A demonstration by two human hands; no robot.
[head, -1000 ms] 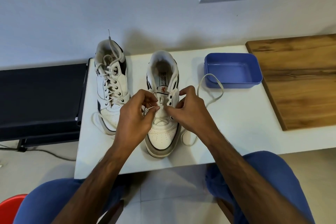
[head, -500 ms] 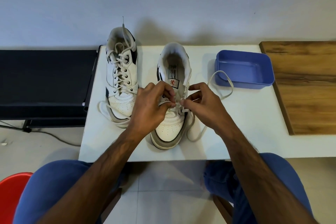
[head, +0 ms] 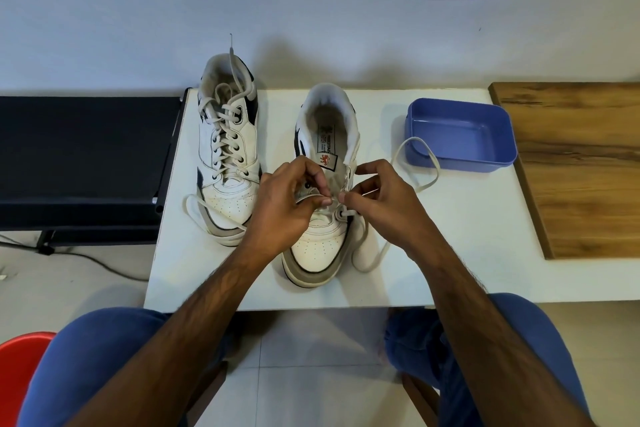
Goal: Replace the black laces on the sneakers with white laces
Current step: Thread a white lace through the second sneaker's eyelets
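- Both forearms reach forward from the bottom of the view, angled inward so the two hands meet over the nearer sneaker (head: pixel 320 218).
- The left hand (head: pixel 282 208) is curled, knuckles up, its thumb and forefinger pinched together on the white lace (head: pixel 420 163) at the sneaker's lower eyelets.
- The right hand (head: pixel 382 204) mirrors it, with thumb and forefinger closed on the same lace just beside the left fingertips; the remaining fingers are bent and lifted slightly above the shoe.
- The fingertips of the two hands are nearly touching over the tongue area; whether they actually meet cannot be told.
- Two sneakers stand on the white table (head: pixel 450 253), toes toward the person: the nearer sneaker, only threaded at its lowest eyelets, and a laced sneaker (head: pixel 225 156) to its left, slightly farther back.
- The laced sneaker carries one pale lace crossed through all of its eyelets, with one end sticking up past the heel and a loop lying by its toe.
- The lace being worked runs from the right side of the nearer sneaker, loops on the table by the toe, and arcs out toward one blue tray (head: pixel 460 135), its curve touching the tray's near wall.
- One wooden board (head: pixel 581 163) lies at the right edge of the table, beside the tray.
- One red stool (head: pixel 17 374) shows at the lower left, beside the person's knees in blue trousers.
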